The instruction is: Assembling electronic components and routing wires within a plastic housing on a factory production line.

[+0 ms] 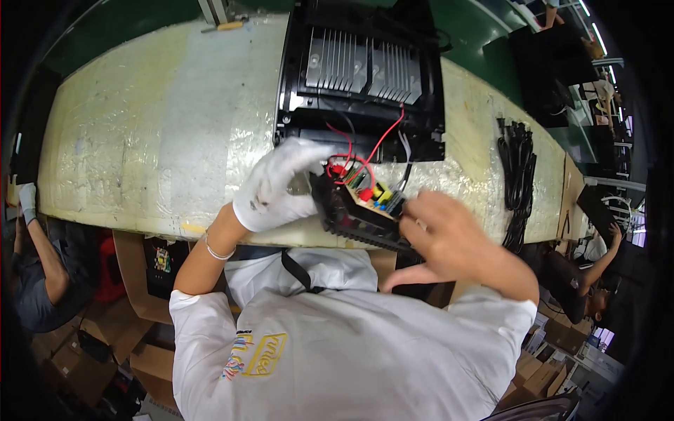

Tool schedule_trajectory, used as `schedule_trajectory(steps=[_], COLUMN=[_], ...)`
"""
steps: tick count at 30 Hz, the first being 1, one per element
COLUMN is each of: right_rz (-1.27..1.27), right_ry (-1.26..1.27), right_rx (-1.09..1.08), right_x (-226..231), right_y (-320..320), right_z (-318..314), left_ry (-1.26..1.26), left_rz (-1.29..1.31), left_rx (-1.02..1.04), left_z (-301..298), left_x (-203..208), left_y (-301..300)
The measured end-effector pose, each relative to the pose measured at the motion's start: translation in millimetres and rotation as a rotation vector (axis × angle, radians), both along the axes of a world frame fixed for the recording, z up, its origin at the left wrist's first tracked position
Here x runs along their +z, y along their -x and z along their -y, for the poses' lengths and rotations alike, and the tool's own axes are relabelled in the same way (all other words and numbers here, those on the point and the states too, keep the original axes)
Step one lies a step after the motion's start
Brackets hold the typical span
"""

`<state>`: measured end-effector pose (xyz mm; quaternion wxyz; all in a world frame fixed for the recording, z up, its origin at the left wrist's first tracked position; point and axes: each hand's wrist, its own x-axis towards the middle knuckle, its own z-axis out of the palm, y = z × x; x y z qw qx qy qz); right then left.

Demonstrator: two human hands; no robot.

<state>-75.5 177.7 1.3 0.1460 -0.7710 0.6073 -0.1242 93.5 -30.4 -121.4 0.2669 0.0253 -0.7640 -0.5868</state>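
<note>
A black plastic housing with a circuit board inside is tilted at the table's near edge. My left hand, in a white glove, grips its left end, fingers near the red wires. My right hand is bare; its fingers curl against the housing's right end, while the thumb sticks out toward my body. Red wires run from the board up to a large black appliance casing, which lies open with finned metal heat sinks showing. A grey-white connector lead also hangs between them.
Bundled black cables lie on the film-covered table to the right. A yellow-handled tool rests at the far edge. Below the table on the left is a cardboard box beside another circuit board. Other people work at both sides.
</note>
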Motion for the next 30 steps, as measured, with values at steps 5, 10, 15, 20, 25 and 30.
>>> schedule_trajectory(steps=[5,10,15,20,25,30], right_rz=[-0.193,-0.292,0.062,0.061,0.014,0.193], right_ry=[0.099,0.548,0.394,0.596,0.625,1.017], right_rx=[-0.099,-0.184,-0.447,-0.438,-0.559,-0.688], right_x=[51,83,-1,-26,-47,-63], right_y=[17,87,164,147,147,151], right_z=[-13,65,165,171,166,151], left_ry=[0.428,0.436,0.14,0.322,0.509,0.655], left_rz=[-0.283,0.103,0.274,0.544,0.61,0.473], left_rx=[0.102,0.456,0.56,0.154,0.034,0.139], left_z=[-2,47,105,76,72,64], left_x=[28,116,74,117,135,120], left_y=[-2,32,81,49,36,29])
